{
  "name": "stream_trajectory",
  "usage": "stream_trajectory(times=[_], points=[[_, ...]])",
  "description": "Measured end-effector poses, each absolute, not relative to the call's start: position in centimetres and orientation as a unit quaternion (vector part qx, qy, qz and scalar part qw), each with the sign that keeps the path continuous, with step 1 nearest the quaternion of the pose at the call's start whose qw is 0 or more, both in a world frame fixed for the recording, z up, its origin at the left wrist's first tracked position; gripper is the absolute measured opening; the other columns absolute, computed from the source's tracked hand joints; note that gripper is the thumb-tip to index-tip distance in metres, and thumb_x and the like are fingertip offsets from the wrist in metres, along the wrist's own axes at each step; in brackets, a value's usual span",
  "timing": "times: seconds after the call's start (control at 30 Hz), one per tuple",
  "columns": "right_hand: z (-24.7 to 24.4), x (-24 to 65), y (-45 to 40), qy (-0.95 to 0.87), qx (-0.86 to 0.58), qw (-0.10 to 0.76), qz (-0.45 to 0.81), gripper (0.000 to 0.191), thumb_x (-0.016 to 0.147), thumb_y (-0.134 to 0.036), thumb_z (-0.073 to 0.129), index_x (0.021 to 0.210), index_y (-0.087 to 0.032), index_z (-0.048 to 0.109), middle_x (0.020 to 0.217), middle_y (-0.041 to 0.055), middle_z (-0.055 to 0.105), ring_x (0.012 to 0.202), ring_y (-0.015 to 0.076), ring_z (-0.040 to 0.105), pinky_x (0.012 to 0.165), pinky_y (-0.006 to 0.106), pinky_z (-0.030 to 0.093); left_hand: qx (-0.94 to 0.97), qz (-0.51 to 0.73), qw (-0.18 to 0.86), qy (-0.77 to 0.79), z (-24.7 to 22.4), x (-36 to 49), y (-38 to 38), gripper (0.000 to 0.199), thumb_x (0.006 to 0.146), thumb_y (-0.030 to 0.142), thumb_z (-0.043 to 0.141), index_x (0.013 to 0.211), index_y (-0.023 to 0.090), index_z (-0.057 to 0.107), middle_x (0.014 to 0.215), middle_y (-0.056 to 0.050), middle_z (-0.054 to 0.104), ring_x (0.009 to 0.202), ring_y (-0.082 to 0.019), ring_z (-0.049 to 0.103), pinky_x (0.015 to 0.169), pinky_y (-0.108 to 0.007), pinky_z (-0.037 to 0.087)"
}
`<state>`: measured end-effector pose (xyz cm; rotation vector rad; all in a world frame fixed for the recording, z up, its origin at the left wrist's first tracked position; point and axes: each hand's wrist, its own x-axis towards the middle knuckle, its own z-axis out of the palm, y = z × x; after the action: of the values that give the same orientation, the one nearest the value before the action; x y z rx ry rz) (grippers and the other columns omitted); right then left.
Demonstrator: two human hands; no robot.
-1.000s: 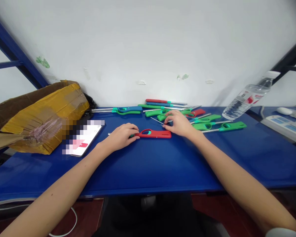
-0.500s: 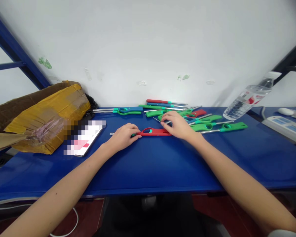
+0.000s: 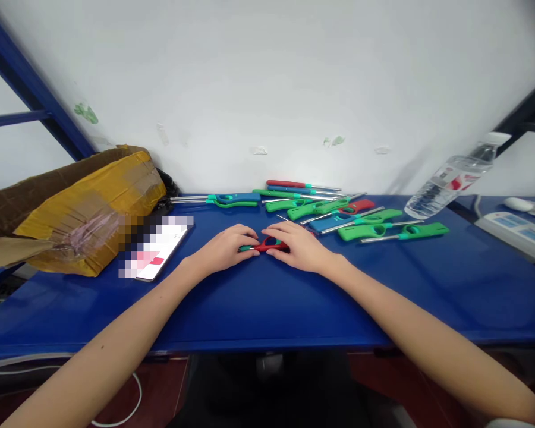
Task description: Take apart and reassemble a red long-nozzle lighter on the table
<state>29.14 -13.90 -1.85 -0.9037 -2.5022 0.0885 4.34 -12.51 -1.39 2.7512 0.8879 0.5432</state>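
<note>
A red gas lighter [image 3: 264,246] with a teal trigger lies on the blue table in front of me. My left hand [image 3: 225,247] is closed around its front end, thumb on the near side, and covers most of the metal tube. My right hand [image 3: 298,245] is closed over the trigger opening and handle, thumb near and fingers far. The handle's rear is hidden beneath this palm. Just past my right knuckles the tip of a thin metal rod [image 3: 282,217] shows. Several green lighters [image 3: 370,230] and a blue lighter [image 3: 327,222] lie right of that hand.
At the left stand a taped cardboard box [image 3: 84,220] and a phone [image 3: 164,249]. A pair of lighters [image 3: 234,198] lies by the wall. A tilted water bottle [image 3: 450,184] and a white power strip [image 3: 508,229] are at the right.
My right hand has moved left and down from above the red lighter's rear end to its trigger opening, close to my left hand. The left hand stays at the front end.
</note>
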Motion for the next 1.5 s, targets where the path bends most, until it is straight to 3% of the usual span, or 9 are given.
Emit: stream_trajectory(times=[0.17,0.33,0.67,0.93,1.13,1.3,1.5], points=[[-1.9,29.1,-13.9,-0.919,-0.325,0.22,0.039,0.03,0.093,-0.03,0.058,0.12,-0.02,0.066,0.115,0.0101,0.066,0.106,0.0246,0.061,0.094,0.042,0.051,0.932,0.175,0.081,0.306,-0.9,4.1,-12.7,0.025,0.092,0.035,0.06,0.108,0.02,0.072,0.118,-0.009,0.065,0.109,-0.024,0.06,0.097,-0.038,0.048],[-1.6,29.0,-14.3,-0.92,-0.336,0.201,0.025,0.032,0.098,-0.033,0.049,0.121,-0.019,0.067,0.111,0.0106,0.067,0.1,0.0241,0.062,0.088,0.041,0.052,0.933,0.169,0.079,0.307,-1.0,3.8,-12.6,0.024,0.094,0.031,0.056,0.108,0.022,0.072,0.116,-0.008,0.066,0.104,-0.023,0.062,0.093,-0.037,0.05],[-0.5,28.7,-15.0,-0.926,-0.347,0.151,-0.017,0.031,0.099,-0.028,0.047,0.118,-0.016,0.069,0.113,0.0111,0.073,0.099,0.0249,0.068,0.086,0.039,0.054,0.932,0.162,0.039,0.322,-1.0,4.4,-13.0,0.023,0.093,0.03,0.055,0.104,0.024,0.074,0.111,-0.006,0.069,0.101,-0.023,0.063,0.089,-0.036,0.049],[-1.4,27.4,-15.2,-0.929,-0.337,0.093,-0.122,0.026,0.094,-0.012,0.051,0.114,-0.008,0.066,0.115,0.0194,0.07,0.104,0.0276,0.069,0.088,0.038,0.055,0.93,0.179,0.024,0.321,-1.3,4.7,-13.0,0.025,0.094,0.03,0.053,0.101,0.022,0.075,0.108,-0.008,0.07,0.097,-0.023,0.063,0.086,-0.036,0.051],[-1.3,26.5,-15.9,-0.918,-0.339,0.024,-0.204,0.032,0.094,-0.004,0.043,0.122,-0.005,0.06,0.119,0.0223,0.067,0.101,0.0281,0.069,0.074,0.035,0.058,0.929,0.168,-0.015,0.329,-1.7,4.9,-13.2,0.028,0.097,0.031,0.049,0.104,0.021,0.074,0.11,-0.008,0.07,0.101,-0.024,0.064,0.087,-0.037,0.052],[-1.6,26.0,-16.2,-0.909,-0.346,0.024,-0.232,0.036,0.094,-0.004,0.041,0.126,-0.004,0.057,0.117,0.022,0.067,0.101,0.0301,0.068,0.073,0.037,0.058,0.923,0.133,-0.027,0.359,-1.8,5.3,-13.7,0.032,0.099,0.027,0.044,0.113,0.016,0.071,0.126,-0.013,0.065,0.114,-0.029,0.062,0.095,-0.044,0.053],[-1.8,25.5,-16.3,-0.904,-0.355,0.028,-0.236,0.031,0.093,-0.002,0.038,0.115,-0.003,0.06,0.112,0.0231,0.067,0.095,0.0301,0.068,0.071,0.037,0.056,0.927,0.124,-0.027,0.352,-2.0,5.6,-13.8,0.031,0.098,0.019,0.042,0.115,0.01,0.067,0.122,-0.017,0.067,0.119,-0.029,0.061,0.102,-0.044,0.051]])
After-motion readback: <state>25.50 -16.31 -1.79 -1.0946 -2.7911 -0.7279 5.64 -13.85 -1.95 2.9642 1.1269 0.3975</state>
